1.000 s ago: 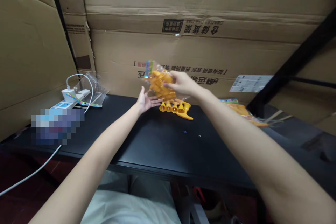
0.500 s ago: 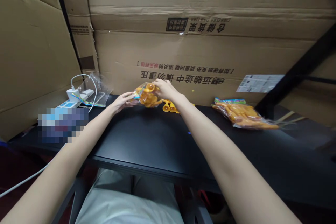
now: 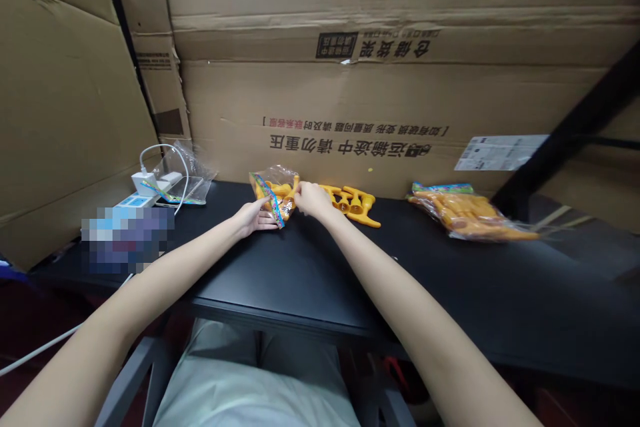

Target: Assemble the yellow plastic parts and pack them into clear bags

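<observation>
At the back of the black table, my left hand (image 3: 253,219) is closed on a clear plastic bag (image 3: 275,177) with a colourful printed strip, the thumb over the strip and the fingers beneath. Yellow-orange plastic pieces show through the film. My right hand (image 3: 314,200) is closed at the bag's right side, its fingertips pinching a yellow plastic piece (image 3: 295,184) that stands up there; whether this piece is inside or outside the film is hard to see. More yellow plastic pieces (image 3: 367,207), with cup-like ends, lie on the table just right of that hand, which partly covers them.
Another bag of orange pieces (image 3: 465,211) lies to the right. On the left are an empty clear bag (image 3: 193,183), a white charger (image 3: 144,183) with its cable and a blurred-out object (image 3: 125,237). Cardboard (image 3: 320,100) stands behind the black table (image 3: 280,280).
Both hands have come lower with the bag, and its printed strip now faces me. The right hand has shifted slightly, leaving more of the loose yellow pieces visible.
</observation>
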Motion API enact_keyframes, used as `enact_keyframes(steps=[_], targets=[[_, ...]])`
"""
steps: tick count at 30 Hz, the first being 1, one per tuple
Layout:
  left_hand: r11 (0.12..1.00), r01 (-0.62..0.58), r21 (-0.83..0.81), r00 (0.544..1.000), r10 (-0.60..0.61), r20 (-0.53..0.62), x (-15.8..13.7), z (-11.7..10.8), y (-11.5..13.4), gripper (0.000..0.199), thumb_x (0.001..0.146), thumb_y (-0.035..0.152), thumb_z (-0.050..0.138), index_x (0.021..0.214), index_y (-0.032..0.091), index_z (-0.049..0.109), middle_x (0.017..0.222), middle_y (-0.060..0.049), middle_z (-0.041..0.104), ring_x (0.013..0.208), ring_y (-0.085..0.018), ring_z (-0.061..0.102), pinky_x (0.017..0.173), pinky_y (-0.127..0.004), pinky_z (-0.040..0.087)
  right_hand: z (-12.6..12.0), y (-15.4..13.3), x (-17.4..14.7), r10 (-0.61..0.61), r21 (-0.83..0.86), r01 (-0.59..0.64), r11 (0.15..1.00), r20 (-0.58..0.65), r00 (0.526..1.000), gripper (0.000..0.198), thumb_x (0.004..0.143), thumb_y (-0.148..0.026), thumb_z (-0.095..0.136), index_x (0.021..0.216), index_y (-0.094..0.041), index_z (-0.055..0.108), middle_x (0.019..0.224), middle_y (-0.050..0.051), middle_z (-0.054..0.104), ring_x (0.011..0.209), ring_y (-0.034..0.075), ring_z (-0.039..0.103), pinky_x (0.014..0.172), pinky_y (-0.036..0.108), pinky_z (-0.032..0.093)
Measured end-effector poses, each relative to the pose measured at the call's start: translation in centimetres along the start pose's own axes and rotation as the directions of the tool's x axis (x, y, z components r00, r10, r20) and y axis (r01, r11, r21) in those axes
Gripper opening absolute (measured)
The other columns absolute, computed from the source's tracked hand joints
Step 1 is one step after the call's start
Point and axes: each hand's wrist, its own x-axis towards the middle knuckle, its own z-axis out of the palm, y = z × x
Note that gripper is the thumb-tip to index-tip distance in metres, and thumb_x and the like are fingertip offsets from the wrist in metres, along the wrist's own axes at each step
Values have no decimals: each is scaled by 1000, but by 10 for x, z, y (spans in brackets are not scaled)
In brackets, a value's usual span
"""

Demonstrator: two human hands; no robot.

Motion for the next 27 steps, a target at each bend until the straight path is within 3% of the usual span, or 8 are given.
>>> enact_keyframes(steps=[2, 5, 10, 13, 16, 20, 24, 27], targets=[[1000, 9, -1, 1000, -9, 8, 2, 1, -2, 45, 87, 49, 49, 105, 8, 59, 67, -10, 66, 62, -19, 68, 66, -32, 57, 5, 12, -7, -86, 174, 70, 982, 88, 992, 36, 79, -15, 50, 113, -19, 62, 95, 10, 70, 92, 24, 65, 82, 37, 50], [998, 50, 26, 998, -51, 40, 6, 5, -1, 64, 84, 65, 40, 104, 8, 61, 70, -14, 67, 70, -23, 68, 66, -33, 57, 13, 28, -18, -277, 368, 202, 907, 163, 947, 68, 74, -9, 53, 140, -19, 39, 122, 11, 62, 111, 22, 59, 96, 37, 45], [990, 125, 59, 988, -130, 90, 11, 17, 0, 75, 83, 72, 23, 104, 12, 62, 84, -17, 70, 80, -26, 68, 63, -35, 56, 19, 43, -27, -378, 326, 336, 884, 73, 923, 93, 70, -23, 68, 149, -21, 19, 150, 14, 29, 137, 30, 31, 110, 46, 31], [997, 67, 39, 985, -73, 158, 10, 20, -2, 62, 86, 66, 31, 104, 15, 61, 94, -14, 70, 81, -24, 67, 68, -35, 55, 17, 45, -30, -379, 226, 371, 901, -11, 925, 80, 78, -28, 63, 148, -26, 24, 154, 11, 22, 137, 31, 31, 108, 48, 34], [1000, -24, 4, 985, 23, 174, 10, 11, -1, 46, 85, 56, 48, 106, 17, 61, 101, -12, 69, 85, -22, 66, 75, -34, 54, 13, 46, -33, -419, 159, 417, 895, -23, 908, 63, 84, -24, 56, 143, -30, 36, 153, 7, 26, 132, 30, 39, 103, 47, 40], [988, -146, 58, 985, 151, -87, 12, -14, 11, 47, 81, 56, 53, 106, 17, 59, 91, -12, 70, 80, -21, 67, 67, -29, 53, 12, 44, -33, -462, 143, 463, 875, -45, 886, 51, 84, -15, 52, 132, -31, 52, 150, 5, 33, 129, 27, 45, 101, 46, 44], [996, -24, 88, 997, 31, -70, 11, -26, 20, 43, 89, 49, 38, 97, 13, 60, 69, -8, 66, 57, -19, 64, 47, -26, 49, 19, 39, -30, -536, 259, 544, 798, -106, 838, 43, 82, -7, 47, 115, -26, 66, 145, 6, 42, 124, 25, 50, 101, 43, 44], [999, -49, 22, 999, 49, -6, 10, -24, 21, 30, 90, 29, 35, 96, 10, 58, 63, -7, 65, 51, -16, 63, 47, -24, 50, 24, 37, -28, -534, 418, 529, 738, -117, 837, 27, 85, -17, 49, 88, -22, 74, 141, 7, 46, 102, 23, 65, 86, 38, 54]])
